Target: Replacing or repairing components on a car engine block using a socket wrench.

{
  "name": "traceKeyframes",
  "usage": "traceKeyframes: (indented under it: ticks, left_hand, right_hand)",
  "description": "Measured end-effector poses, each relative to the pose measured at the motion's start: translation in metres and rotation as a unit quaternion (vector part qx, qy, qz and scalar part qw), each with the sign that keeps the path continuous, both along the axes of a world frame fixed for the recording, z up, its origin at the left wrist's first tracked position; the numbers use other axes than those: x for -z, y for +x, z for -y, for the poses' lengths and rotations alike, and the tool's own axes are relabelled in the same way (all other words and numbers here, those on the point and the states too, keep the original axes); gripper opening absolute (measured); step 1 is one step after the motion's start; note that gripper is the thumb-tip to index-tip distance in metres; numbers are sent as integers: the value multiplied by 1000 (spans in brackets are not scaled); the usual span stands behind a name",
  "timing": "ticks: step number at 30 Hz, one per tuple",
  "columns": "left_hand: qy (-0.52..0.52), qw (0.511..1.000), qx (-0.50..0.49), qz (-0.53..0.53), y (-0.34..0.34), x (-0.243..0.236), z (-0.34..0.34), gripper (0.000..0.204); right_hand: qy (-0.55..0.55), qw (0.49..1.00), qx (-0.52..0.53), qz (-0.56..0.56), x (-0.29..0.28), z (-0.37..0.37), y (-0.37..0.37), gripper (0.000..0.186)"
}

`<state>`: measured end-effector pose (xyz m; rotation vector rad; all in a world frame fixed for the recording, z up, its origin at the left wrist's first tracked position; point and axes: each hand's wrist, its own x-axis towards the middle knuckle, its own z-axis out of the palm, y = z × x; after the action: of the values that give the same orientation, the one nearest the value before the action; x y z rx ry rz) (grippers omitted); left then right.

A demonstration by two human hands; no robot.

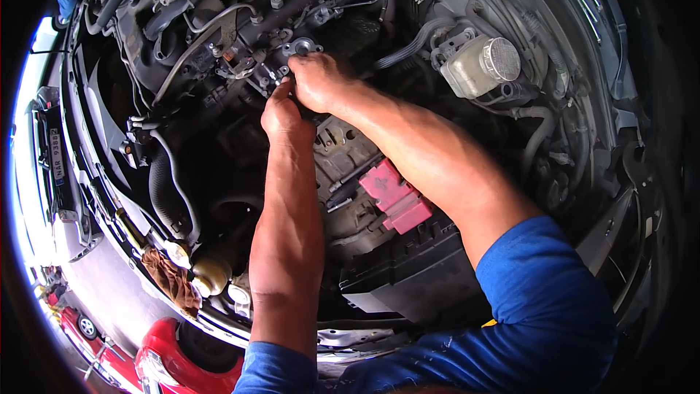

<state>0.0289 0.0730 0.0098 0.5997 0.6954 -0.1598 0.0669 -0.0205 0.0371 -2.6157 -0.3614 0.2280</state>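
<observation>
Both arms reach forward into an open engine bay. My left hand (283, 111) is closed, its thumb and fingertips pressed together at a small metal fitting on the engine's near side. What it pinches, if anything, is too small to make out. Right beside it, my right hand (319, 82) is curled against a round metal flange (300, 47). The fingers of this hand bend down out of sight, and whatever they grip is hidden. Thin metal pipes (219, 20) run over the engine beyond and to the left of the hands.
A red plastic cover (394, 195) and a black box (408, 273) lie between and beneath my forearms. To the right stands a fluid reservoir (481, 66) with a round cap. A brown rag (171, 281) hangs on the front edge by a yellowish cap (211, 276). Red cars (164, 354) stand outside.
</observation>
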Motion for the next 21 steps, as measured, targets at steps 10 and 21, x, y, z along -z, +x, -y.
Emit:
traceKeyframes:
  ticks: [10, 21]
  left_hand:
    - [15, 1000, 12, -19, -1, 0, -3, 34]
    - [-44, 999, 3, 21, 1, 8, -7, 32]
  right_hand:
    - [42, 998, 1, 40, 0, 1, -1, 21]
    - [2, 1000, -12, 22, -1, 1, 0, 23]
